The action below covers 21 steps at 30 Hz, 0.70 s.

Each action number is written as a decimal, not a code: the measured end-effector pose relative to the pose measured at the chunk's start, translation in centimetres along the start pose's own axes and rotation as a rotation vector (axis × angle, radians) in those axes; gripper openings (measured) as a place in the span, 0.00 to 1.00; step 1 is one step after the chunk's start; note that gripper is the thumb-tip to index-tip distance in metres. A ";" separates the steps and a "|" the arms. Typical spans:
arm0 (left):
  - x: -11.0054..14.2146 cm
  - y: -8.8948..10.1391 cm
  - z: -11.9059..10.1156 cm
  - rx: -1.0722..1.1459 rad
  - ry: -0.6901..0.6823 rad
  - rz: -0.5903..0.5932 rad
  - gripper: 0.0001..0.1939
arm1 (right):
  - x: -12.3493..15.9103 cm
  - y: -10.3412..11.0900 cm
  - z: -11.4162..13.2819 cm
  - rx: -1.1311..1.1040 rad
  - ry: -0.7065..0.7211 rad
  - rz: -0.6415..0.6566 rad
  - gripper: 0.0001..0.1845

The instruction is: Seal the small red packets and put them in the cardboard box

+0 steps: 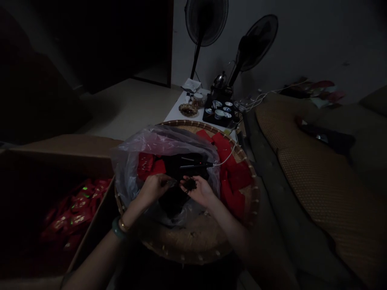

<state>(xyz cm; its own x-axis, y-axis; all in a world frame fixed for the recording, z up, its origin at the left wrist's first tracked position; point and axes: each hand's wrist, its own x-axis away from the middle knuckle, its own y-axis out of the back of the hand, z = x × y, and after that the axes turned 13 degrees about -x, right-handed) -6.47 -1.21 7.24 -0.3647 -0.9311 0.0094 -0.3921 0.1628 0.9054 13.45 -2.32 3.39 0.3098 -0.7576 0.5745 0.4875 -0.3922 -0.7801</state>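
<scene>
Left hand (154, 187) pinching small clear plastic (172, 183); right hand (200, 192) open, palm up, bearing dark crumbly leaves (190, 185) over bamboo tray (193, 244).

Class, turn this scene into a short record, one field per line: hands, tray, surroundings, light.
left hand: pinching a small clear item
right hand: palm up, holding dark loose material
tray: round, woven; bears an open plastic bag and red pieces
left side: cardboard box containing shiny red packets
beyond tray: white table, two fans
light: dim
</scene>
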 end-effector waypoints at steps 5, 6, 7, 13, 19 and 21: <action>-0.2 0.0 -0.3 -0.021 -0.003 0.005 0.14 | 2.0 -3.0 1.5 0.374 -0.019 0.270 0.16; -0.2 0.0 -0.3 -0.029 -0.005 0.007 0.14 | 2.2 -3.6 1.8 0.482 0.002 0.310 0.18; -0.2 0.0 -0.4 -0.036 -0.010 0.010 0.14 | 2.2 -4.2 1.9 0.595 0.023 0.342 0.20; -0.3 -0.1 -0.5 -0.047 0.003 0.024 0.10 | 0.9 -6.2 1.6 1.301 0.242 0.470 0.19; -0.2 0.1 -0.3 -0.045 0.067 0.028 0.12 | 0.6 -7.2 0.8 1.725 0.486 0.471 0.21; -0.2 0.2 -0.3 -0.029 0.081 0.028 0.14 | 0.7 -7.4 0.8 1.776 0.521 0.473 0.21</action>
<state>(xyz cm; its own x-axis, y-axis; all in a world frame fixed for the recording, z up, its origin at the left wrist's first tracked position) -6.23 -1.10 7.58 -0.3052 -0.9498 0.0687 -0.3573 0.1810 0.9163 10.74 0.48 9.76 0.5730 -0.8187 0.0374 0.7072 0.5170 0.4822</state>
